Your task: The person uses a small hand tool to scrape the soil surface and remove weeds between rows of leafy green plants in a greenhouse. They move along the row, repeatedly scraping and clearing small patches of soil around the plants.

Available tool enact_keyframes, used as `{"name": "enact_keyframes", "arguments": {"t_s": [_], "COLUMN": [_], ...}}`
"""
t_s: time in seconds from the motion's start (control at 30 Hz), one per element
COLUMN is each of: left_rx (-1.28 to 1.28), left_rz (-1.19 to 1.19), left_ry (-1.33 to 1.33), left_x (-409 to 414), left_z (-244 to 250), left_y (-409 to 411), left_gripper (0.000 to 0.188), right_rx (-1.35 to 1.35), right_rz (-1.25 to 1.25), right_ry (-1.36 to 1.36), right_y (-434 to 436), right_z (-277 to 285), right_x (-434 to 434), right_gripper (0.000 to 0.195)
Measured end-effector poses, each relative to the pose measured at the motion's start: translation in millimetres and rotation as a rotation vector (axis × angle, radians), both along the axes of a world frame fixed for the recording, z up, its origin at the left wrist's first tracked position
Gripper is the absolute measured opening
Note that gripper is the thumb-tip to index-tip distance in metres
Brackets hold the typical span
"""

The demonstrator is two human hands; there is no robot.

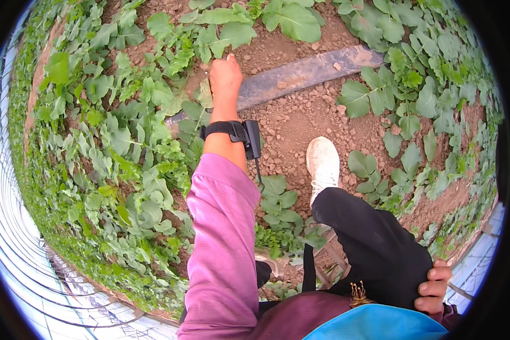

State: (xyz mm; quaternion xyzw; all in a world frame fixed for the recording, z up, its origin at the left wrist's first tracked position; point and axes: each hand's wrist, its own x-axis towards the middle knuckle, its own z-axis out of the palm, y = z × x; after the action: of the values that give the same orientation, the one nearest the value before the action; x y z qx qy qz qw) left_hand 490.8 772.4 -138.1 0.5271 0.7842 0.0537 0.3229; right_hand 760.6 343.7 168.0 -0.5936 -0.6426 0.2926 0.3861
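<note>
My left hand [226, 78] reaches out low over the soil with its fingers curled in. Leafy green plants [170, 91] with lobed leaves crowd its left side and the ground ahead of it. The fingertips face away, so whether they grip a stem or anything else is hidden. Just to the hand's right lies a flat dark strip [310, 76], dusted with soil and a few clods. My right hand [435, 289] rests on the bent knee of my black trousers [374, 246], several fingers showing and the thumb out of sight.
A black strapped device [250, 138] with a cable sits on my left wrist. My pale shoe [323, 163] stands on cloddy brown soil [289, 136]. Crossed stool-like legs [333, 257] show beneath me. More plants [429, 97] grow to the right; curved greenhouse-like ribs [38, 272] edge the left.
</note>
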Motion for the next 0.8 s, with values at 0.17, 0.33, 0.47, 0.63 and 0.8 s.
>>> {"name": "enact_keyframes", "arguments": {"t_s": [0.17,0.33,0.47,0.63,0.8], "left_rx": [-0.078,-0.102,-0.107,-0.090,0.092], "left_rz": [-0.012,0.012,0.072,0.123,0.152], "left_ry": [0.018,-0.016,-0.120,-0.283,-0.405], "left_x": [-9,-17,-20,-22,-12], "left_z": [-6,12,14,5,6], "left_y": [-36,-85,-110,-147,-146], "left_gripper": [0.050,0.049,0.048,0.046,0.036], "right_rx": [-0.017,-0.002,0.010,0.003,-0.030], "right_rz": [0.038,0.050,0.045,0.054,0.065], "right_ry": [-0.031,-0.015,-0.007,-0.024,-0.034], "right_y": [-6,6,4,1,-1], "right_z": [3,6,5,6,8], "right_x": [-2,-15,-21,-17,-15], "right_gripper": [0.020,0.024,0.027,0.027,0.027]}}
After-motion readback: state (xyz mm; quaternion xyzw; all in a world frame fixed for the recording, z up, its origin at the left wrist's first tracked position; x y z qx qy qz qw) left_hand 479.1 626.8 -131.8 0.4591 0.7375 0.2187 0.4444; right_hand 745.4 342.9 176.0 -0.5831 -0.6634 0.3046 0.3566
